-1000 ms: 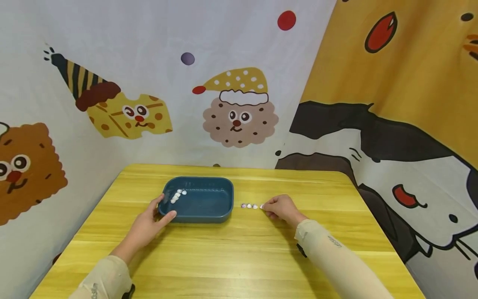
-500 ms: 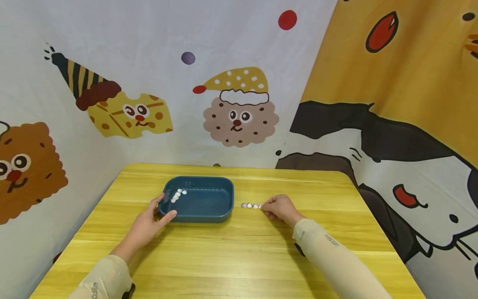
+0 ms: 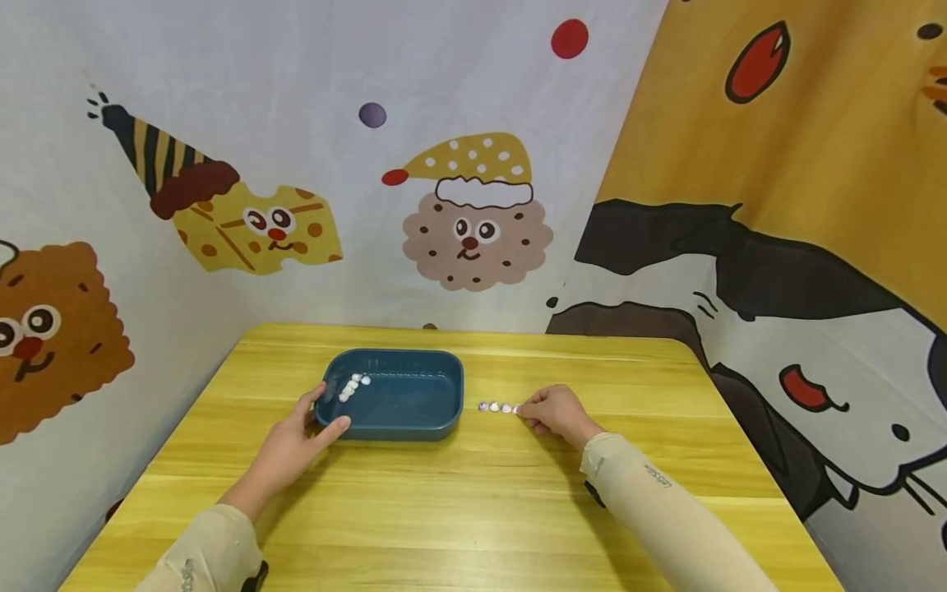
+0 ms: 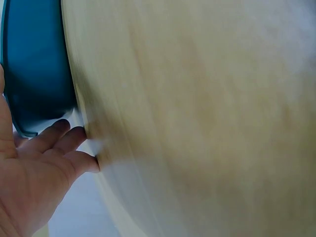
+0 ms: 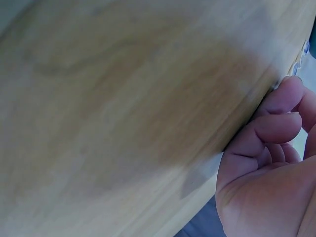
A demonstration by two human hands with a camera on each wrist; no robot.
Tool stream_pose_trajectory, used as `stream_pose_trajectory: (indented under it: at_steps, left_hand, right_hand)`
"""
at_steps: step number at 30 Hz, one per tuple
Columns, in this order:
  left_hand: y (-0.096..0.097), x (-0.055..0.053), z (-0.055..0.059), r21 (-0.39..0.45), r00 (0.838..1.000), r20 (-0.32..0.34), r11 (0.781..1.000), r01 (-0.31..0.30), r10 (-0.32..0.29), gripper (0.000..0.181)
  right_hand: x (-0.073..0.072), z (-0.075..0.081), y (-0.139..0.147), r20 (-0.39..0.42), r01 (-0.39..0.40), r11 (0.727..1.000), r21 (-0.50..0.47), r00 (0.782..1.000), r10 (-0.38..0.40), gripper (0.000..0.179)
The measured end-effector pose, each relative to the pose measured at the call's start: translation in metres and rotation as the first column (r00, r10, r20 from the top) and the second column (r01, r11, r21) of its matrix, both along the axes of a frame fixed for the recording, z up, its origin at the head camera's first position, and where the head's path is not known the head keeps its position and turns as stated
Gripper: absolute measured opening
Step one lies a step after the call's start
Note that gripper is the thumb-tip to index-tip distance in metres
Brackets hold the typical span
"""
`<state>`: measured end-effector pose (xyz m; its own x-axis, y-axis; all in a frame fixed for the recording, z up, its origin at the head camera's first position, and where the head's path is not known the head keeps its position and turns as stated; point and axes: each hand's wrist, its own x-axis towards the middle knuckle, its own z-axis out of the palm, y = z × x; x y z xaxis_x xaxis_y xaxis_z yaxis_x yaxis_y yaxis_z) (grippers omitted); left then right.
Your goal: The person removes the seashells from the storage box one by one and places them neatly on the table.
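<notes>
A dark blue rectangular tray point(image 3: 399, 423) lies on the table, with several small white round pieces point(image 3: 349, 388) clustered at its left end. My left hand point(image 3: 291, 444) holds that end, thumb over the front rim and fingers at the left side. In the left wrist view, the tray point(image 4: 37, 54) rises beyond the spread fingers of the left hand point(image 4: 39, 168). To the tray's right, a short row of small round white-and-purple pieces point(image 3: 494, 407) lies on the wood. At its right end my right hand point(image 3: 560, 413) pinches one more such piece point(image 3: 516, 409), mostly hidden by the fingertips.
The yellow wood-grain table point(image 3: 414, 518) reaches back to a printed cloth point(image 3: 473, 304) with cartoon figures. Another cartoon cloth point(image 3: 814, 370) hangs along the right side. A strip of table separates the tray from the row.
My right hand has shifted slightly left, bringing its pinched piece up against the row's right end. The left hand and the tray have stayed in place.
</notes>
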<state>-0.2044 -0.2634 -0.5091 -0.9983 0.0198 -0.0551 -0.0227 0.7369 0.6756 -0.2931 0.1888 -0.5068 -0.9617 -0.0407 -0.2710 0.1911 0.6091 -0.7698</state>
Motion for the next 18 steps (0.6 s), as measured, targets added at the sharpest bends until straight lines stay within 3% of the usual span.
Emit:
stream_pose_trajectory:
  at_steps: [18]
  left_hand:
    - [0.0006, 0.0017, 0.0010, 0.002, 1.000, -0.002, 1.000, -0.003, 0.003, 0.103]
  right_hand:
    - [0.0023, 0.0010, 0.0009, -0.005, -0.005, 1.000, 0.008, 1.000, 0.005, 0.014]
